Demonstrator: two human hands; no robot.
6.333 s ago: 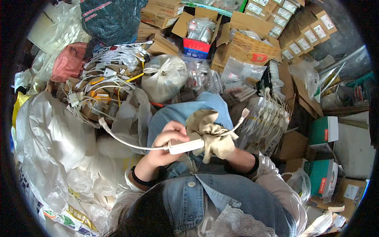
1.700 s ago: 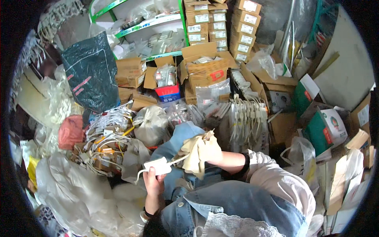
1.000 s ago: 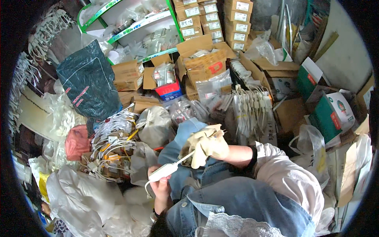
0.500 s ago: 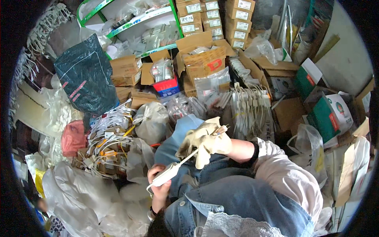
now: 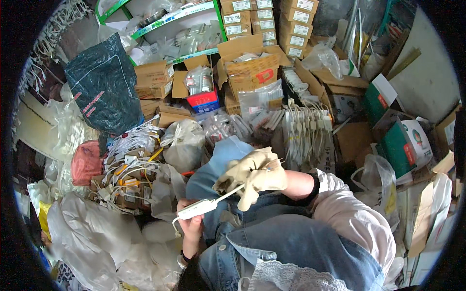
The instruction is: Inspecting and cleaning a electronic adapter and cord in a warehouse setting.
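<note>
Above my lap, my bare left hand (image 5: 192, 227) grips a small white rectangular box (image 5: 197, 209) with a cable at each end. The thumb presses along its lower edge, and faint print shows on its face. A thick white cable (image 5: 229, 192) runs from the box's right end up into my right hand (image 5: 259, 175), which wears a cream glove. Those gloved fingers are closed around the cable, hiding most of its far end. From the box's left end a thinner white wire (image 5: 175, 224) curls down beside my left hand.
White-corded pieces (image 5: 127, 182) lie heaped at left, near a tied plastic bag (image 5: 183, 145). Ahead stands an open carton (image 5: 252, 80), with a row of white-corded strips (image 5: 308, 128) to its right. A dark plastic sack (image 5: 103, 82) rises at left; green-and-white boxes (image 5: 405, 145) stand at right.
My left hand has shifted slightly left, and the white box has turned closer to level, showing its printed face. My gloved right hand keeps hold of the cable in nearly the same place.
</note>
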